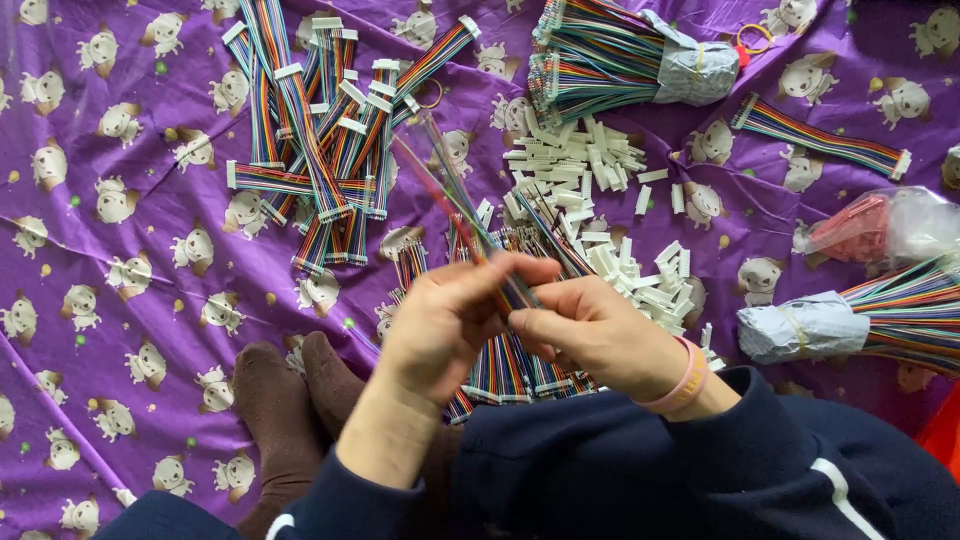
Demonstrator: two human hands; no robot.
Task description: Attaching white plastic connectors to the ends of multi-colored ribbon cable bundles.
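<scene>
My left hand (445,325) and my right hand (600,335) meet at the centre, both pinching one rainbow ribbon cable (455,205) that rises up and to the left, blurred. Just beyond my fingers lies a heap of small white plastic connectors (580,165). Under my hands sits a row of ribbon cables with connectors fitted (510,365). A pink band (685,385) circles my right wrist.
A purple cloth with cartoon dogs (120,200) covers the floor. A pile of cables with white connectors (320,130) lies at upper left. Paper-wrapped cable bundles sit at the top (640,60) and right (860,320). A plastic bag (880,230) lies right. My brown-socked feet (290,400) rest lower left.
</scene>
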